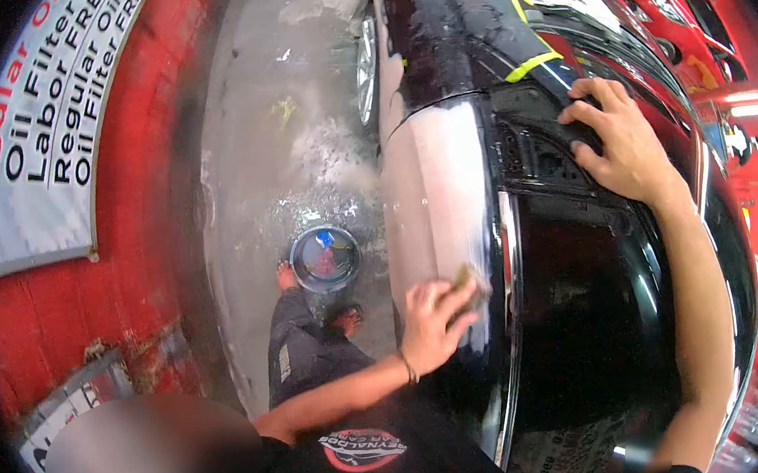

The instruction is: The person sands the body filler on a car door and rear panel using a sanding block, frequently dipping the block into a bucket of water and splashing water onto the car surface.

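My left hand [436, 326] has its fingers closed round a small yellowish-brown pad [465, 277], blurred by motion. The pad is against the side panel of a black car door [447, 185], whose surface looks pale and shiny there. My right hand [620, 139] rests at the front corner of the door window, its fingers spread and bent. Under its fingertips is a bare black triangular panel [537, 137]. Below this panel, the dark side window [579, 309] lies beneath my right forearm.
Yellow-green masking tape [533, 65] edges black sheeting near the windshield. A bucket [325, 259] of water with blue and pink items stands by my feet on the wet floor [253, 139]. A red wall [147, 212] carries a lettered banner [44, 113]. Red vehicles [694, 20] stand beyond the car.
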Demonstrator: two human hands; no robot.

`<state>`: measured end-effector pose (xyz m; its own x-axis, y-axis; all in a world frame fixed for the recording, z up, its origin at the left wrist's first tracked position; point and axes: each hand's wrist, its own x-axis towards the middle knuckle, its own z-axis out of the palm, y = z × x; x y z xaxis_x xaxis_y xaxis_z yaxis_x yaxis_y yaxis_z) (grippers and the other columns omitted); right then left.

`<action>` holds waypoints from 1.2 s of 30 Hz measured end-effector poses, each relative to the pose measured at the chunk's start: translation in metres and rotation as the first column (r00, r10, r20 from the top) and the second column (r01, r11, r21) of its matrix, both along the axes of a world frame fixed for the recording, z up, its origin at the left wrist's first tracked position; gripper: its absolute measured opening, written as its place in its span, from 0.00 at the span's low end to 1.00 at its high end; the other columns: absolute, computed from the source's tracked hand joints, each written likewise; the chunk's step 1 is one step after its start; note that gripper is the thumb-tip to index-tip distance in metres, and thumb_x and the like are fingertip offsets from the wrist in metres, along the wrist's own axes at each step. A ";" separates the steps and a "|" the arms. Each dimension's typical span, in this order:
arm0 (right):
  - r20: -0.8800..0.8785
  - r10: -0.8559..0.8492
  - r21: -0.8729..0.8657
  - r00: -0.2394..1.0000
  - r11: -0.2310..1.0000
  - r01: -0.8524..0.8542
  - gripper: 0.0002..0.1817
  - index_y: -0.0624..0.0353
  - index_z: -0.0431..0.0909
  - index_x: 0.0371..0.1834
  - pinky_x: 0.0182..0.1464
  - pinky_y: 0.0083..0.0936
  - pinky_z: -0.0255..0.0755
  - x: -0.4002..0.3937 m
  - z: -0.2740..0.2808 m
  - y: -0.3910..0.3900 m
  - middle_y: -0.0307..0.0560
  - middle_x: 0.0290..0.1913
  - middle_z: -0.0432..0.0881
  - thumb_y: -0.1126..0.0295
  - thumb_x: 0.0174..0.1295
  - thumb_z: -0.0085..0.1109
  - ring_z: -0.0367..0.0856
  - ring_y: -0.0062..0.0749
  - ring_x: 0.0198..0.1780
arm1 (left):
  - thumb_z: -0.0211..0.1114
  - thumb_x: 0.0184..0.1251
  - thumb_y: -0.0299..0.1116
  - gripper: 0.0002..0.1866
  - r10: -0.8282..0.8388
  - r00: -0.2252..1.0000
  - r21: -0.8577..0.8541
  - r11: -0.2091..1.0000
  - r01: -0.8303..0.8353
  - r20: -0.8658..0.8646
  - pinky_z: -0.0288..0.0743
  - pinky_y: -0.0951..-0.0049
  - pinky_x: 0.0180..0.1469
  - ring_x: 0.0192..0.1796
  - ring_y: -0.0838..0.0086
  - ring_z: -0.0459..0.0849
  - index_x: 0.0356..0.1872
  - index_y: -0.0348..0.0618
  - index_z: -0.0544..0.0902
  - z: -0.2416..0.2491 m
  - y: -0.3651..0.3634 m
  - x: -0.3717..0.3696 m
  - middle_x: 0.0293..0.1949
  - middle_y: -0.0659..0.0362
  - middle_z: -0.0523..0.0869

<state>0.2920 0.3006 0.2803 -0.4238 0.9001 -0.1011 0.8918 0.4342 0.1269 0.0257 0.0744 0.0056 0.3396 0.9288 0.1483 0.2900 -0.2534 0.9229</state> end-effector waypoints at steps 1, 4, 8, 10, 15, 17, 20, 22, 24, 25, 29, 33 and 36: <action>0.001 0.006 -0.010 1.000 1.000 -0.006 0.20 0.57 0.86 0.54 0.78 0.51 0.71 -0.002 0.001 0.000 0.55 0.68 0.78 0.72 0.57 0.71 0.74 0.58 0.74 | 0.75 0.75 0.48 0.31 -0.004 1.000 0.002 1.000 0.004 0.023 0.62 0.40 0.77 0.68 0.54 0.82 0.78 0.63 0.85 -0.002 0.001 -0.002 0.59 0.52 0.83; 0.017 -0.015 -0.052 1.000 0.999 0.016 0.20 0.58 0.85 0.56 0.81 0.50 0.68 -0.006 0.000 0.002 0.55 0.69 0.78 0.73 0.57 0.71 0.73 0.59 0.75 | 0.76 0.73 0.43 0.30 -0.005 1.000 -0.072 0.997 0.005 -0.003 0.60 0.39 0.80 0.67 0.53 0.81 0.77 0.61 0.86 -0.009 0.065 0.008 0.61 0.52 0.84; 0.052 -0.025 -0.049 0.998 0.998 0.027 0.21 0.59 0.84 0.57 0.82 0.50 0.65 -0.007 -0.004 0.000 0.55 0.71 0.77 0.74 0.59 0.70 0.72 0.60 0.78 | 0.75 0.71 0.33 0.28 0.294 0.943 -0.155 0.950 -0.271 0.154 0.75 0.54 0.76 0.68 0.48 0.87 0.72 0.42 0.87 -0.070 0.224 0.033 0.66 0.44 0.87; 0.093 -0.029 -0.044 0.995 0.998 0.033 0.21 0.58 0.84 0.58 0.82 0.49 0.65 -0.011 -0.005 -0.001 0.56 0.72 0.77 0.74 0.59 0.69 0.73 0.60 0.78 | 0.75 0.72 0.39 0.29 0.273 0.937 -0.302 0.932 -0.202 0.218 0.73 0.46 0.76 0.71 0.49 0.84 0.74 0.48 0.86 -0.069 0.228 0.024 0.68 0.47 0.87; 0.108 -0.037 -0.032 0.993 0.999 0.040 0.21 0.58 0.84 0.58 0.81 0.49 0.66 -0.011 -0.006 -0.004 0.56 0.73 0.76 0.74 0.59 0.69 0.72 0.60 0.79 | 0.73 0.75 0.45 0.30 0.100 0.994 -0.106 0.990 -0.095 0.046 0.65 0.44 0.75 0.69 0.51 0.81 0.76 0.56 0.85 -0.038 0.034 -0.001 0.67 0.53 0.86; 0.110 -0.023 -0.035 0.994 0.999 0.027 0.21 0.58 0.84 0.58 0.81 0.50 0.66 -0.011 -0.006 -0.002 0.56 0.73 0.76 0.74 0.60 0.69 0.72 0.60 0.79 | 0.73 0.76 0.44 0.29 0.092 0.994 -0.081 0.993 -0.087 0.054 0.65 0.45 0.75 0.68 0.52 0.81 0.77 0.57 0.85 -0.031 -0.027 -0.012 0.65 0.54 0.85; 0.123 -0.021 -0.036 0.992 0.999 0.026 0.21 0.58 0.84 0.58 0.82 0.50 0.66 -0.013 -0.005 -0.003 0.56 0.74 0.76 0.74 0.59 0.69 0.71 0.60 0.80 | 0.72 0.77 0.39 0.27 0.141 0.988 -0.066 0.988 -0.137 0.056 0.65 0.46 0.74 0.69 0.52 0.81 0.76 0.58 0.86 -0.033 0.005 -0.006 0.65 0.52 0.85; 0.129 -0.031 -0.026 0.991 0.999 0.035 0.21 0.58 0.84 0.58 0.82 0.50 0.66 -0.013 -0.007 -0.003 0.56 0.74 0.76 0.74 0.59 0.69 0.71 0.60 0.80 | 0.73 0.74 0.36 0.29 0.222 0.973 -0.087 0.973 -0.216 0.066 0.70 0.48 0.74 0.68 0.50 0.83 0.76 0.55 0.86 -0.052 0.093 0.014 0.65 0.49 0.87; 0.130 -0.041 -0.035 0.991 0.998 0.046 0.21 0.58 0.84 0.57 0.83 0.50 0.65 -0.014 -0.007 -0.002 0.56 0.73 0.76 0.74 0.59 0.69 0.71 0.60 0.80 | 0.72 0.71 0.32 0.30 0.301 0.943 -0.075 0.953 -0.293 0.140 0.76 0.51 0.74 0.66 0.47 0.86 0.75 0.51 0.86 -0.079 0.192 0.027 0.63 0.45 0.89; 0.127 -0.045 -0.045 0.991 0.998 0.051 0.21 0.58 0.84 0.57 0.83 0.50 0.65 -0.014 -0.007 -0.002 0.56 0.73 0.76 0.74 0.59 0.69 0.71 0.60 0.81 | 0.71 0.71 0.30 0.29 0.327 0.931 -0.054 0.945 -0.323 0.162 0.78 0.52 0.73 0.66 0.46 0.87 0.74 0.50 0.86 -0.089 0.222 0.030 0.63 0.44 0.89; 0.107 -0.014 -0.034 0.994 0.999 0.018 0.21 0.58 0.85 0.57 0.82 0.50 0.65 -0.015 -0.005 -0.002 0.56 0.72 0.76 0.74 0.58 0.70 0.71 0.60 0.79 | 0.71 0.72 0.30 0.27 0.269 0.960 -0.030 0.963 -0.267 0.080 0.69 0.46 0.79 0.72 0.52 0.84 0.73 0.54 0.88 -0.057 0.157 0.024 0.72 0.50 0.87; 0.105 -0.050 -0.042 0.993 0.998 0.055 0.21 0.59 0.85 0.56 0.81 0.50 0.67 -0.019 -0.003 -0.001 0.56 0.71 0.76 0.73 0.57 0.71 0.72 0.59 0.77 | 0.70 0.75 0.34 0.26 0.040 0.998 0.127 0.991 -0.044 0.041 0.64 0.40 0.80 0.74 0.61 0.82 0.73 0.68 0.89 -0.038 0.001 0.004 0.77 0.59 0.83; 0.106 -0.064 -0.030 0.992 0.997 0.067 0.21 0.58 0.85 0.55 0.81 0.51 0.67 -0.022 -0.001 -0.001 0.56 0.71 0.76 0.72 0.57 0.71 0.72 0.60 0.77 | 0.69 0.78 0.37 0.25 0.004 0.999 0.267 0.964 0.009 -0.049 0.63 0.37 0.80 0.75 0.61 0.82 0.74 0.70 0.88 -0.054 0.047 0.006 0.78 0.60 0.83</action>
